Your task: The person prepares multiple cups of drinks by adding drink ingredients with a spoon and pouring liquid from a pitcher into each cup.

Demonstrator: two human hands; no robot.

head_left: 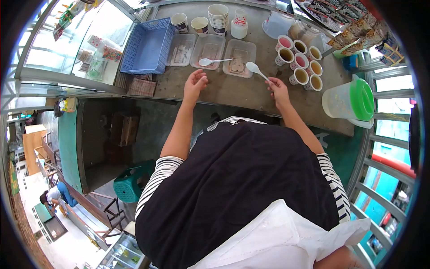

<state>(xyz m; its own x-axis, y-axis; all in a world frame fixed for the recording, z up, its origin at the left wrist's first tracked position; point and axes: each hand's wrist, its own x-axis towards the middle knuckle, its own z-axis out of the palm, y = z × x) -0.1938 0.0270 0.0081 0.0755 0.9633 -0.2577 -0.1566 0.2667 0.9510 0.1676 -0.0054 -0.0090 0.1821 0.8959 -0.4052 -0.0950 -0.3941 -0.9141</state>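
Observation:
My right hand (pixel 278 92) grips the handle of a white plastic spoon (pixel 253 68), its bowl near the right edge of a clear plastic tub (pixel 238 42) with pale brownish residue. Loosely curled, my left hand (pixel 195 85) shows nothing in its fingers, just in front of the middle tub (pixel 216 40). A second white spoon (pixel 212 61) lies across that tub. Farther left sits a third tub (pixel 183 38), also with residue. To the right of my right hand stand several patterned paper cups (pixel 298 77) filled with pink, dark, amber and yellowish liquids.
A blue plastic basket (pixel 145 49) and a folded cloth (pixel 142 87) are at the left. Stacked paper cups (pixel 218 20) stand behind. A green-lidded pitcher (pixel 340 99) is at the right edge, below hanging sachets (pixel 354 38). A green stool (pixel 127 186) stands lower left; another person (pixel 60 195) bends beyond.

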